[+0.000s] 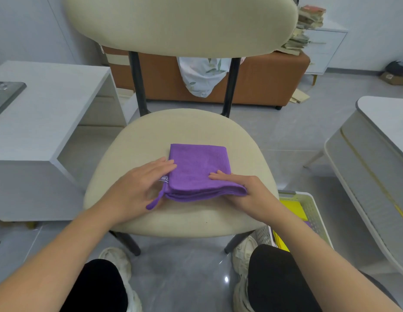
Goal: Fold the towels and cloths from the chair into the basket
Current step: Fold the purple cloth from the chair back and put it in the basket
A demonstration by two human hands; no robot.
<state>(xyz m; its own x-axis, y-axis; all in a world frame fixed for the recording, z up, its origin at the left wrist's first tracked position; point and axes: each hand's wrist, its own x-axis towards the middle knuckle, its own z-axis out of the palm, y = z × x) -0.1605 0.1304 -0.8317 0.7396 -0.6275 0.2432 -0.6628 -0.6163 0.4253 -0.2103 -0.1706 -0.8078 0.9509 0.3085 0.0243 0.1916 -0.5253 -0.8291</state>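
Note:
A purple cloth [199, 167], folded into a small square with a hanging loop at its near left corner, lies on the cream chair seat [139, 140]. My left hand [137, 185] lies against the cloth's left edge with straight fingers touching it. My right hand [245, 190] grips the near right corner, thumb on top and fingers underneath the folded layers. A white perforated basket [313, 212] stands on the floor to the right of the chair, with a yellow cloth [294, 209] inside it.
A white side table [50, 104] with a phone [5, 95] stands to the left. A white table [376, 140] is at the right. Behind the chair is a brown bench [263, 82] with a pale bag. My knees and shoes are below the seat.

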